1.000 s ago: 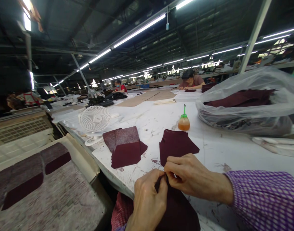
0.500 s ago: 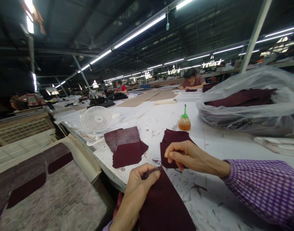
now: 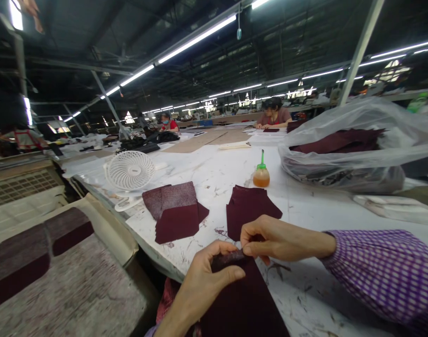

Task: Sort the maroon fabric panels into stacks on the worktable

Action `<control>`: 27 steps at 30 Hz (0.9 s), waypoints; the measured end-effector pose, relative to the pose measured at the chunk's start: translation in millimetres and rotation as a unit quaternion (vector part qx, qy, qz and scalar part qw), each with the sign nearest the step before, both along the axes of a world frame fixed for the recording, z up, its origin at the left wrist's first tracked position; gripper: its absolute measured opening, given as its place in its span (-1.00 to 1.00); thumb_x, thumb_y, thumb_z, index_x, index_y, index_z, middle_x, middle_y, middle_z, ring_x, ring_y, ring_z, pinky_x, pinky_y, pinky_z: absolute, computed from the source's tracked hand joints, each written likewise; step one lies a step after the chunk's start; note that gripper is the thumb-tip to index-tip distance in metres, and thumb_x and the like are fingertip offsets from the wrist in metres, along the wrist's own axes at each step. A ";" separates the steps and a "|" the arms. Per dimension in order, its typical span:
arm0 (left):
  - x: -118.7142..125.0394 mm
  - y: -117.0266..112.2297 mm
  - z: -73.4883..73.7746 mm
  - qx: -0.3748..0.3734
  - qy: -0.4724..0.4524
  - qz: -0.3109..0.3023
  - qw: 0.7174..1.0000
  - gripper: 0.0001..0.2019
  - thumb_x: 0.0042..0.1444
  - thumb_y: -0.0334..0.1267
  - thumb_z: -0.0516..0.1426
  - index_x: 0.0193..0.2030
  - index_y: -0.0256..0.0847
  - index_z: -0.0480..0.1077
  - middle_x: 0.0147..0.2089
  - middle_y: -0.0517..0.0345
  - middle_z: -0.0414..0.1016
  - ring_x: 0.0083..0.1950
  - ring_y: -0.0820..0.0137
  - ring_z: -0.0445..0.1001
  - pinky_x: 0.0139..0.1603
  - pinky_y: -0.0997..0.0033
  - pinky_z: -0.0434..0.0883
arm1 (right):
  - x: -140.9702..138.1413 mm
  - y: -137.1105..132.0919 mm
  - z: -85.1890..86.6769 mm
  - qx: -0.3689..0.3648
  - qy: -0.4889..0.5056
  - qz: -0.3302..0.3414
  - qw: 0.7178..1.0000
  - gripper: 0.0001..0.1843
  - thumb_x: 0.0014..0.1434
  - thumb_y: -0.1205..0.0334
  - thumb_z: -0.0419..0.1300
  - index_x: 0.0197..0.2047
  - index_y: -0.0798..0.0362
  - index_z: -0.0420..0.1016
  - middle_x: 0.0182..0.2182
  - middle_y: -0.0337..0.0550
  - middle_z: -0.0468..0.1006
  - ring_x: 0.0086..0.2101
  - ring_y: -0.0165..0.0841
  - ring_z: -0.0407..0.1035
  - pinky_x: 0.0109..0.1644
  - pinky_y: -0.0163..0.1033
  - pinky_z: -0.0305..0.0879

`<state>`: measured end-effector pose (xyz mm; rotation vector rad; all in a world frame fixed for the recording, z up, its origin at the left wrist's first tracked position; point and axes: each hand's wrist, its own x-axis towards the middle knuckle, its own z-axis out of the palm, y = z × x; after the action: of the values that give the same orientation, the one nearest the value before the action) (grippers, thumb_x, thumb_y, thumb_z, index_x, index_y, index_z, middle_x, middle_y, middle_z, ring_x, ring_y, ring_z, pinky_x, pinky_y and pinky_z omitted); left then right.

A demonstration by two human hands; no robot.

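A maroon leather piece with a rough, mottled underside hangs at the near edge of the table. Its top edge is folded over, so the rough side shows there. My left hand grips that folded edge from the left, its thumb in front. At the right end of the fold, the fingers of my right hand are closed in a pinch. Just beyond my right hand lies a pile of maroon pieces. Another pile, some of it rough side up, is further left on the table.
A white fan stands at the back left, and a green-topped glue bottle behind the right pile. A clear plastic bag of maroon pieces sits right. More pieces lie on a board at left. Two co-workers sit further off.
My right hand has come down and left to the folded edge and pinches it. The fold at the top of the piece shows more. The view has shifted slightly to the right.
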<state>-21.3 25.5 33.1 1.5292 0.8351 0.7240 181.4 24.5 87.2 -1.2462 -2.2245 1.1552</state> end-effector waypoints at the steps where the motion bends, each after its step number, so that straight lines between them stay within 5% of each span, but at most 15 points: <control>1: 2.0 0.2 -1.5 0.000 0.012 -0.002 1.000 -0.77 -0.02 -0.22 0.23 -0.19 -0.20 0.47 -0.29 0.15 0.48 -0.27 0.39 0.36 -0.25 0.47 0.26 | 3.4 0.0 -1.8 -0.007 -0.006 -0.008 1.000 -0.90 0.11 0.36 0.08 -0.41 0.14 0.38 -0.61 -0.32 0.38 -0.61 -0.53 0.28 -0.56 -0.47 0.10; 4: 13.3 0.9 -6.5 0.091 0.077 0.033 0.992 -0.87 0.08 -0.25 0.14 -0.32 -0.20 0.50 -0.34 0.14 0.47 -0.28 0.36 0.37 -0.23 0.41 0.26 | 13.5 1.1 -10.5 -0.048 -0.018 -0.020 0.998 -0.91 0.09 0.33 0.10 -0.40 0.14 0.40 -0.56 -0.29 0.41 -0.61 -0.54 0.27 -0.55 -0.46 0.13; 9: 31.2 2.7 -16.3 0.290 0.193 0.061 0.935 -0.84 0.09 -0.43 0.08 -0.43 -0.19 0.46 -0.39 0.16 0.40 -0.22 0.32 0.33 -0.19 0.34 0.23 | 33.2 8.6 -27.2 -0.115 -0.024 -0.023 0.993 -0.86 0.08 0.25 0.13 -0.40 0.16 0.41 -0.56 -0.26 0.42 -0.60 -0.54 0.28 -0.54 -0.45 0.15; 13: 32.9 4.4 -19.7 0.299 0.224 0.065 0.925 -0.85 0.11 -0.44 0.08 -0.42 -0.20 0.43 -0.37 0.18 0.39 -0.23 0.35 0.34 -0.19 0.35 0.24 | 45.6 13.7 -32.1 -0.084 -0.014 -0.049 0.995 -0.77 0.16 0.20 0.06 -0.34 0.19 0.44 -0.49 -0.18 0.46 -0.58 -0.51 0.29 -0.53 -0.42 0.18; 20: 32.8 6.1 -18.8 0.292 0.236 0.066 0.924 -0.86 0.13 -0.42 0.08 -0.39 -0.18 0.43 -0.36 0.20 0.39 -0.23 0.36 0.38 -0.20 0.37 0.24 | 29.2 3.8 -25.5 0.171 -0.124 0.013 0.977 -0.82 0.08 0.43 0.09 -0.31 0.17 0.52 -0.36 -0.12 0.52 -0.39 -0.43 0.36 -0.29 -0.34 0.24; 27: 33.4 5.1 -19.0 0.298 0.233 0.072 0.923 -0.85 0.12 -0.42 0.07 -0.40 -0.19 0.45 -0.36 0.17 0.41 -0.23 0.34 0.39 -0.21 0.36 0.26 | 21.9 -0.9 -29.9 0.201 -0.171 0.002 0.964 -0.85 -0.01 0.46 0.11 -0.36 0.13 0.47 -0.40 -0.19 0.50 -0.42 -0.44 0.32 -0.33 -0.36 0.20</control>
<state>12.1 30.7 14.1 2.2621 1.1553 0.7735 203.3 23.5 57.2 -1.3371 -2.5363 0.4671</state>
